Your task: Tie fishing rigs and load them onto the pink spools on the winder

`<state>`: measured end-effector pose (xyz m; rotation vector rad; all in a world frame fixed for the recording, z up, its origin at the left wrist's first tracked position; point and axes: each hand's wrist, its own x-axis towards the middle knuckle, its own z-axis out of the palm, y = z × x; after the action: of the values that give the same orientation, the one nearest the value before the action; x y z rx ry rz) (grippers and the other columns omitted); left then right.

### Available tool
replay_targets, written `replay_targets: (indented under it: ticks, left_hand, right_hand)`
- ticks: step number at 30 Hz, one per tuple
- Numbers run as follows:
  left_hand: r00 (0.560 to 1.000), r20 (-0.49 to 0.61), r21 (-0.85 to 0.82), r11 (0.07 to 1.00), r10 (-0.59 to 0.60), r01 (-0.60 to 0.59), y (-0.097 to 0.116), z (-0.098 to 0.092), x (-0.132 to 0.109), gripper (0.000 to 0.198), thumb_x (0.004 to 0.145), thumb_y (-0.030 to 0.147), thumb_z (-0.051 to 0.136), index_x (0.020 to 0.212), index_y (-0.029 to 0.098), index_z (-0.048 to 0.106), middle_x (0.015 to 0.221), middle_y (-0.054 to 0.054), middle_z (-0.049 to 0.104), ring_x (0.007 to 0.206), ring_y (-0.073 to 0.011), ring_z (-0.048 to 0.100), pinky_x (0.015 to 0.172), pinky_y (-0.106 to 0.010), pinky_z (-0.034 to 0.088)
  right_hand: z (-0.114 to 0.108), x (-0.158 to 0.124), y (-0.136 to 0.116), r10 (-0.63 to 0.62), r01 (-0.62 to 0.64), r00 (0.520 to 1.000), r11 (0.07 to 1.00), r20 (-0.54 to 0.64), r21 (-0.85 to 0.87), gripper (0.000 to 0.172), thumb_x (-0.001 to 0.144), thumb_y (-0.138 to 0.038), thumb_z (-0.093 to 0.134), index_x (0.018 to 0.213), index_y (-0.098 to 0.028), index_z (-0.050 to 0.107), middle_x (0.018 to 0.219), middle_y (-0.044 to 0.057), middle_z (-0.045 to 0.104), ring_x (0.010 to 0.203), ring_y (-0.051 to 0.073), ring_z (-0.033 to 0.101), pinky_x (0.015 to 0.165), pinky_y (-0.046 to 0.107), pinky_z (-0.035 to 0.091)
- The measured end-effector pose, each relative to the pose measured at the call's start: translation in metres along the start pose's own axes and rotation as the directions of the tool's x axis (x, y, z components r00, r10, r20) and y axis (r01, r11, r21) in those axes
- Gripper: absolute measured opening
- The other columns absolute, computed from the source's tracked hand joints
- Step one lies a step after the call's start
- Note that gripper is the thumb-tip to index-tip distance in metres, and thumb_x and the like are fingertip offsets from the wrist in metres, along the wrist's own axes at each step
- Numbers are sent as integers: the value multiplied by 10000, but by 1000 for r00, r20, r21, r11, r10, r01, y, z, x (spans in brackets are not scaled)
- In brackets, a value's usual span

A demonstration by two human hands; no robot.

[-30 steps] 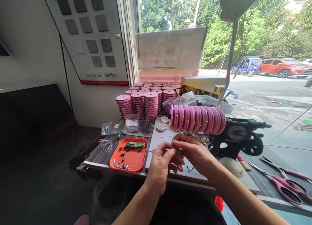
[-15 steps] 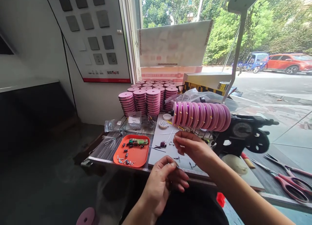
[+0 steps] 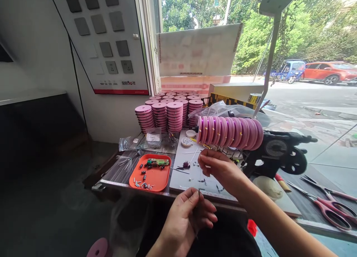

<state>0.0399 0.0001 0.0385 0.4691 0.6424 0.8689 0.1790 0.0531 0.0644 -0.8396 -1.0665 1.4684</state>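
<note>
My left hand [image 3: 185,214] is low in front of the table edge. Its thumb and forefinger pinch a small thin dark piece [image 3: 199,192], too small to identify; the other fingers are loosely curled. Higher and to the right, my right hand [image 3: 217,164] hovers over the pale board [image 3: 178,182] with thumb and forefinger pressed together. Whatever lies in that pinch is too fine to make out. Just above it, a row of pink spools [image 3: 228,132] with yellow pegs sits on the shaft of a black hand-wheel winder [image 3: 279,149].
Left of the board lies an orange tray [image 3: 134,171] with small black and silver parts and a green lighter-like item [image 3: 158,162]. Stacked pink spools [image 3: 174,117] stand behind. A white bead dish [image 3: 186,142] is on the board. Scissors [image 3: 326,208] lie at right.
My left hand has dropped slightly, and the thin dark piece in its fingertips now shows more upright. My right hand has hardly moved.
</note>
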Motion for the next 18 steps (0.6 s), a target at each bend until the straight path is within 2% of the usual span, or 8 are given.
replay_targets:
  ticks: [18]
  left_hand:
    - [999,-31,5,1000,-18,19,-1,-1,-6,143,749,210,626,682,122,535,610,-72,676,482,-124,618,435,-168,436]
  right_hand:
    - [0,1,2,-16,16,1000,1000,7,10,217,696,-329,649,621,-158,539,594,-22,470,544,87,368,491,239,249]
